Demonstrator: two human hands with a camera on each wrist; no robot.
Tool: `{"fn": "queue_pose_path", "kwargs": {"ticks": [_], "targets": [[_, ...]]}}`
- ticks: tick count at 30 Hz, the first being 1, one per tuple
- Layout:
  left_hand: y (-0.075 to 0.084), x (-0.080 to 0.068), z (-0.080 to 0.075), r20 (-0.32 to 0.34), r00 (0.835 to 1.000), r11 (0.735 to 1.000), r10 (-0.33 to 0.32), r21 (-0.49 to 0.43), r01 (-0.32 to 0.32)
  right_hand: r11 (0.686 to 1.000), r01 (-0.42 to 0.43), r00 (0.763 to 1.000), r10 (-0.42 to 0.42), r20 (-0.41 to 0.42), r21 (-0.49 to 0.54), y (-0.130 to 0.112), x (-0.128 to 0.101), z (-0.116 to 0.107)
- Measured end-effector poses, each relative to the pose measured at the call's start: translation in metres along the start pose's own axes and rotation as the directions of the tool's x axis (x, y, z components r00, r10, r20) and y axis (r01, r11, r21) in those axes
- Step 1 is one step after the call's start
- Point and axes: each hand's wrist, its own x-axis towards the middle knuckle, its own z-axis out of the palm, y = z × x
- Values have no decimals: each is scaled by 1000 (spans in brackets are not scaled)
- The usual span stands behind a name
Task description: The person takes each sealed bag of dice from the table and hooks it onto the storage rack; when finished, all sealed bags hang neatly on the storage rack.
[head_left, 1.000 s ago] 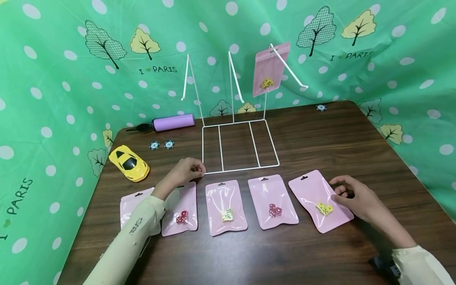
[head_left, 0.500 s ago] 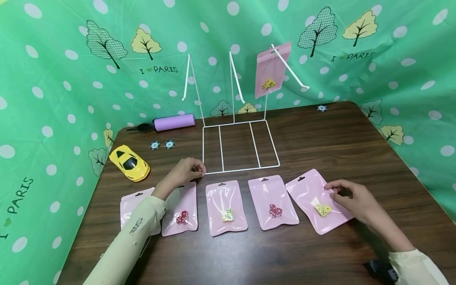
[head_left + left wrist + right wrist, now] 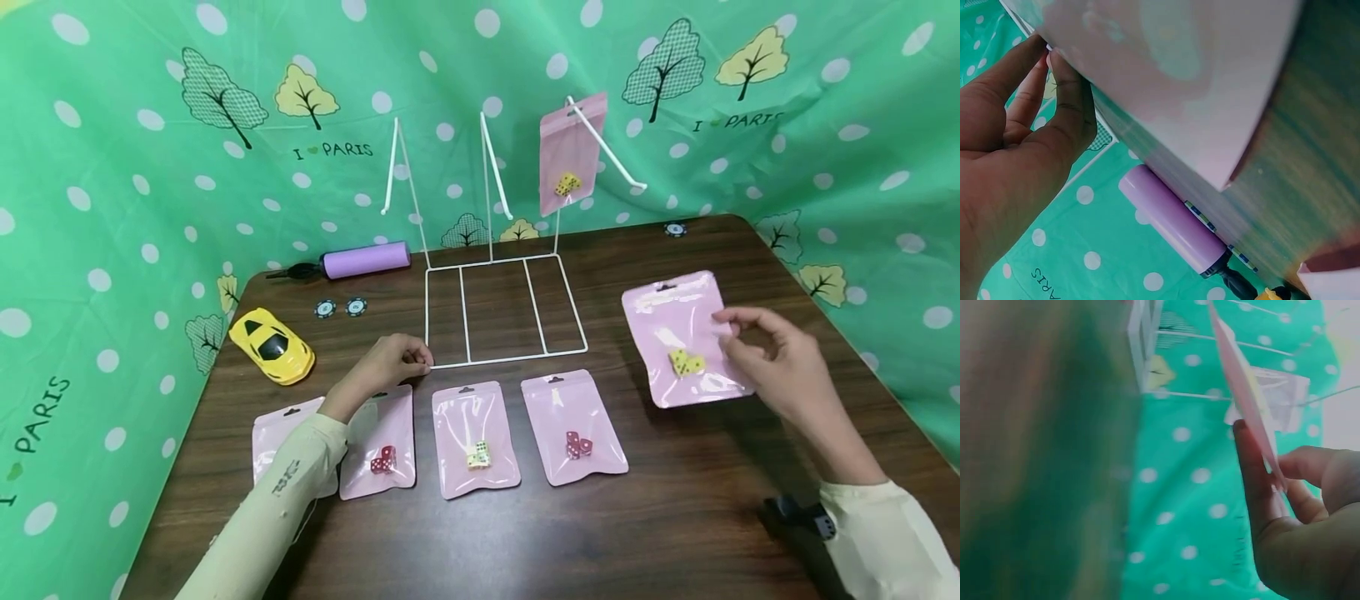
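My right hand [image 3: 783, 358] pinches the right edge of a pink zip pouch [image 3: 678, 321] with yellow dice [image 3: 686, 362] inside, raised above the table's right side. In the right wrist view the pouch [image 3: 1250, 400] appears edge-on between thumb and fingers. My left hand [image 3: 390, 364] pinches the front left corner of a white wire display rack [image 3: 510, 360]; in the left wrist view its fingertips meet at the wire. Another pink pouch [image 3: 562, 158] with yellow dice hangs from the rack's right hook [image 3: 611, 150]. The middle hook [image 3: 497, 171] and left hook [image 3: 391, 167] bear nothing.
Pink pouches lie in a row at the front: one with red dice [image 3: 573, 417], one with pale dice [image 3: 474, 417], another red one [image 3: 393, 417], and one [image 3: 281, 425] partly under the left sleeve. A yellow toy car [image 3: 272, 346], purple pump [image 3: 366, 260] and poker chips [image 3: 356, 307] lie left.
My right hand has lifted the rightmost pouch off the table and moved it up and away from the row. The left hand stays at the rack's corner. The hanging pouch has swung slightly.
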Motion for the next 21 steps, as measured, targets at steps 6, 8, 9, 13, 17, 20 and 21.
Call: {"fn": "queue_pose_path", "kwargs": {"ticks": [6,8,9,13,17,20,21], "targets": [[1,0,0,-4,1000,1000,4,-3,-4,984,81,988,-59,-141,156,-38,12,-3],[1,0,1,-4,1000,1000,4,-5,-4,949,139,980,-91,-175,284,-46,14,-2],[0,0,1,-2,1000,1000,4,-6,-4,923,167,976,-104,-192,347,-50,14,0],[-1,0,2,8,1000,1000,3,-7,-3,779,271,957,-156,-244,566,-64,15,6],[-2,1,2,5,1000,1000,11,-5,-11,724,325,943,-203,-263,608,-78,19,13],[-2,0,2,-7,1000,1000,18,0,-18,702,350,936,-236,-261,621,-87,26,17],[-3,0,2,-10,1000,1000,16,1,-16,695,355,935,-244,-258,626,-89,28,19]]}}
